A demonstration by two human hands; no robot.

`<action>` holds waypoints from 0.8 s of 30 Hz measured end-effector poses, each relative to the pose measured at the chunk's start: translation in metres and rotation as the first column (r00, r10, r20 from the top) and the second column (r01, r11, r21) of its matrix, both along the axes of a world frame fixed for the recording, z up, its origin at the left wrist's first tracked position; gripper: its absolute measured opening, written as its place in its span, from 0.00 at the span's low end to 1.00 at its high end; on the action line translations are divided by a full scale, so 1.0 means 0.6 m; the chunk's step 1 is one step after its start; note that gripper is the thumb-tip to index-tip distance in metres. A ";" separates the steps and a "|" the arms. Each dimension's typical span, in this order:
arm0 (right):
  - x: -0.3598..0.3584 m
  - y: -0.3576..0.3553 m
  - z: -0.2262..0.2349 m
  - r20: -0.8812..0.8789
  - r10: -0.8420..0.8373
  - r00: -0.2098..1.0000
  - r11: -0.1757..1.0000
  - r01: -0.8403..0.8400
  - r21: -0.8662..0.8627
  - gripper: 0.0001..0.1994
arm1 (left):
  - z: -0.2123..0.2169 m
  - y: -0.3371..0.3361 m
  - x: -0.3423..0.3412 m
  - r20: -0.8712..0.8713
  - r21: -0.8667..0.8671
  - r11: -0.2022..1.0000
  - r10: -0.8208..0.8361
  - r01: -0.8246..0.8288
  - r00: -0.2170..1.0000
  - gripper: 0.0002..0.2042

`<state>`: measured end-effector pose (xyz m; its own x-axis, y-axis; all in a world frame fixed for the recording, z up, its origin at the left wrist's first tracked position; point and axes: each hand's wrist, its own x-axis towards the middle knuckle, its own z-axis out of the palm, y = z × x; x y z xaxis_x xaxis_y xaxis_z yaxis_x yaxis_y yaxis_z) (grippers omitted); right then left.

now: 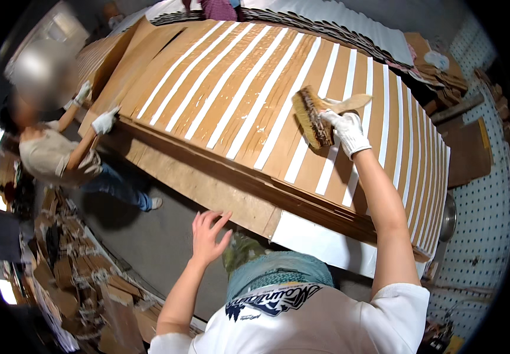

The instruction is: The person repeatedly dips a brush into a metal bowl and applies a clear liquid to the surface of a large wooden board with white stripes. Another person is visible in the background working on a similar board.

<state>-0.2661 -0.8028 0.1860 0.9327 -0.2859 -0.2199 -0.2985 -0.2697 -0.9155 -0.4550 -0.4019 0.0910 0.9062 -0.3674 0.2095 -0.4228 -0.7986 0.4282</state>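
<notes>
My right hand [347,131], in a white knitted glove, is closed round a wide brush [312,118] with a wooden handle and thick bristles. The brush is over a large stack of brown cardboard sheets [166,71] crossed by white stripes [271,106]; whether the bristles touch it I cannot tell. Wet, glossy patches show on the cardboard left of the brush. My left hand [209,237] is bare, with its fingers spread, near the wooden edge below the stack. It holds nothing.
At the left a co-worker [60,153] stands with gloved hands [105,121] at the stack's end, beside a lifted cardboard sheet [110,59]. Cardboard scraps [72,277] cover the lower left. A blue-white perforated panel [473,218] runs along the right. More stacked sheets [337,32] lie behind.
</notes>
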 end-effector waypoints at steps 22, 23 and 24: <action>0.375 -0.005 -0.073 0.045 0.040 0.998 0.475 0.021 -0.880 0.27 | -0.142 0.022 0.377 0.255 0.372 0.765 -0.629 0.526 0.734 0.23; 0.410 -0.036 -0.084 0.047 0.007 0.999 0.521 0.037 -0.853 0.27 | -0.147 0.023 0.373 0.245 0.344 0.771 -0.625 0.536 0.741 0.24; 0.446 -0.069 -0.092 0.051 -0.028 0.998 0.563 0.058 -0.825 0.28 | -0.154 0.024 0.371 0.238 0.314 0.776 -0.622 0.547 0.746 0.25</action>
<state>0.0013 -0.8442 0.1311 0.9156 -0.3691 0.1596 -0.3089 -0.8997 -0.3085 -0.2322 -0.3874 -0.0012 0.3957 -0.8704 0.2930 -0.9148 -0.4017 0.0424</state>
